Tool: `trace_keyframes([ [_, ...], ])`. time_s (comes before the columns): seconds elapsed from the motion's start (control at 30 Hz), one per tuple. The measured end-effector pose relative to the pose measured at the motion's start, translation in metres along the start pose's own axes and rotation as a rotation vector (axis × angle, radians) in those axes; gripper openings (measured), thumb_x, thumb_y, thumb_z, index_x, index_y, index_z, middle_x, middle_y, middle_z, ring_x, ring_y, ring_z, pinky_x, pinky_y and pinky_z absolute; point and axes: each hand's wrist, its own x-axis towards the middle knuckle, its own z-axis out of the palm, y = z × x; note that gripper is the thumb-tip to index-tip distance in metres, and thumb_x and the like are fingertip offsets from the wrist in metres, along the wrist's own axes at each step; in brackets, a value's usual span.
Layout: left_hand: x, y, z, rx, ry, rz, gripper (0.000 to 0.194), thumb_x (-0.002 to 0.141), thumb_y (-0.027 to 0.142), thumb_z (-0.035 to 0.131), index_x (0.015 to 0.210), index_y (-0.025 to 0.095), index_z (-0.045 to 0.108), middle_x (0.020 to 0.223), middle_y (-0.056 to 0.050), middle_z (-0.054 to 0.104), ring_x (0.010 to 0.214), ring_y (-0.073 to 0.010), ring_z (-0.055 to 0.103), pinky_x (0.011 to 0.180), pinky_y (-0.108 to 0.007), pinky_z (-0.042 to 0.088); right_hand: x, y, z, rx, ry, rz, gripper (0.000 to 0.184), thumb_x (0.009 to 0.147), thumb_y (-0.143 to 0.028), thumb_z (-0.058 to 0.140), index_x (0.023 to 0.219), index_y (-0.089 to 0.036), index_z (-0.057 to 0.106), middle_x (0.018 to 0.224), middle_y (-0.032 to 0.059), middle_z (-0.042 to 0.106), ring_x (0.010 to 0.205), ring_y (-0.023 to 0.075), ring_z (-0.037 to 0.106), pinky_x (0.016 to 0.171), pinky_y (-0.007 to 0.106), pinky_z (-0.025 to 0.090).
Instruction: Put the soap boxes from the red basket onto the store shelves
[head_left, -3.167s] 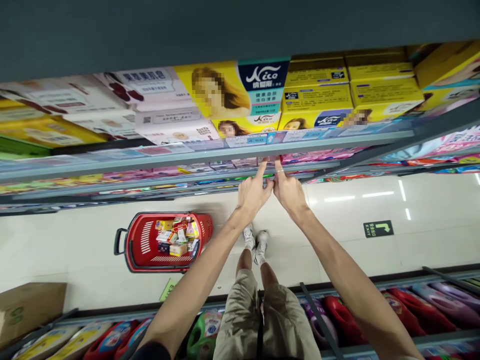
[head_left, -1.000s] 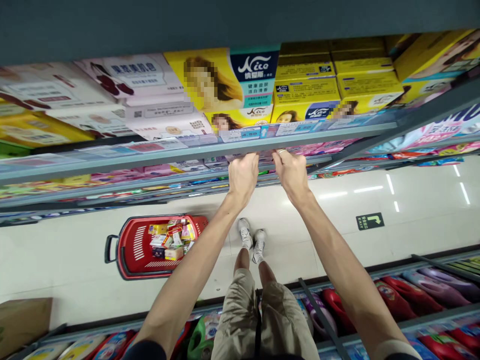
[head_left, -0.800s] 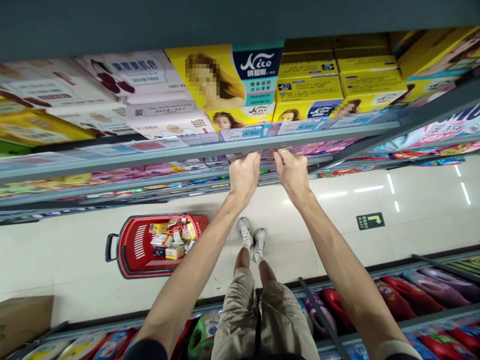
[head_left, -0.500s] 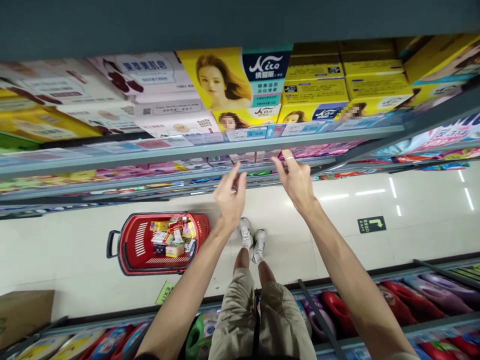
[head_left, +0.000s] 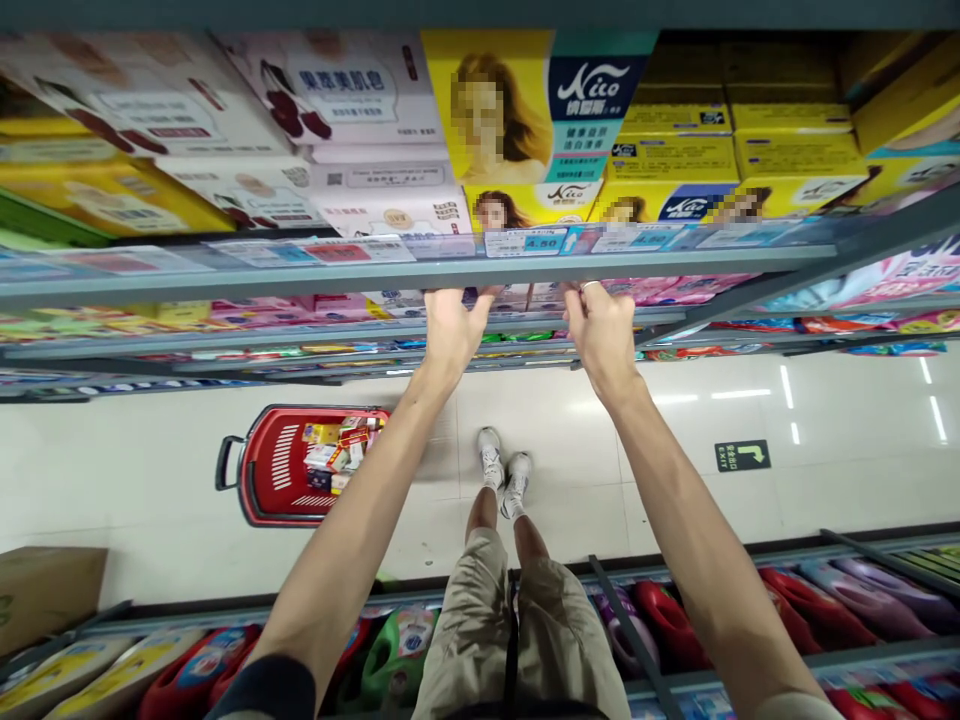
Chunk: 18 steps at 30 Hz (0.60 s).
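Observation:
Both of my hands reach to the front lip (head_left: 420, 272) of a shelf, over the row of pink and white packs (head_left: 517, 297) on the level below. My left hand (head_left: 454, 325) has its thumb apart from the fingers, whose tips the lip hides. To its right, my right hand (head_left: 606, 325), with a ring, has bent fingers and its thumb slightly apart; its fingertips are partly hidden too. I see nothing held in either hand. Above them stand yellow Nice soap boxes (head_left: 667, 165) and pale pink soap boxes with cherries (head_left: 352, 100).
A red shopping basket (head_left: 259, 480) with several small boxes (head_left: 330, 455) stands on the floor at left, partly behind my left forearm. Behind my legs runs another shelf with detergent bottles (head_left: 810, 600). A cardboard box (head_left: 52, 590) sits at far left, an exit sign (head_left: 742, 455) on the floor at right.
Both hands have moved up to the shelf lip, their fingertips slipping out of sight. The left hand's thumb has spread from its fingers. The view has shifted slightly, bringing the shelf closer.

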Motion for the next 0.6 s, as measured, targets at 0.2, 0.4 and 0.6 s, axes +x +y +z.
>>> trace_keyframes([
  [0.2,-0.001,0.004,-0.002,-0.049,-0.001,-0.003,0.014,0.093,0.033,0.071,0.095,0.019,0.071,0.095,-0.007,0.079,0.090,-0.0217,0.071,0.097,-0.035,0.050,0.003,-0.001,-0.002,0.036,-0.001,0.011,0.031,0.107,-0.032,0.050,0.090,-0.016,0.071,0.067,0.0044,0.068,0.052,0.0127,0.053,0.058,0.027,0.041],
  [0.4,-0.005,0.010,-0.005,0.006,-0.062,-0.033,0.024,0.092,0.038,0.074,0.105,0.018,0.071,0.107,-0.012,0.078,0.108,-0.0261,0.069,0.106,-0.039,0.049,-0.006,0.000,-0.005,0.026,0.037,-0.035,0.033,0.107,-0.037,0.051,0.110,-0.014,0.075,0.071,0.0050,0.071,0.059,0.0141,0.058,0.065,0.029,0.045],
  [0.6,-0.131,0.013,-0.017,-0.143,-0.125,-0.173,0.051,0.104,0.041,0.055,0.152,0.023,0.047,0.156,-0.015,0.055,0.148,-0.0240,0.050,0.124,-0.041,0.041,-0.153,-0.015,0.003,0.293,-0.230,0.362,0.048,0.107,-0.041,0.044,0.144,-0.016,0.060,0.078,0.0047,0.073,0.059,0.0155,0.062,0.061,0.028,0.053],
])
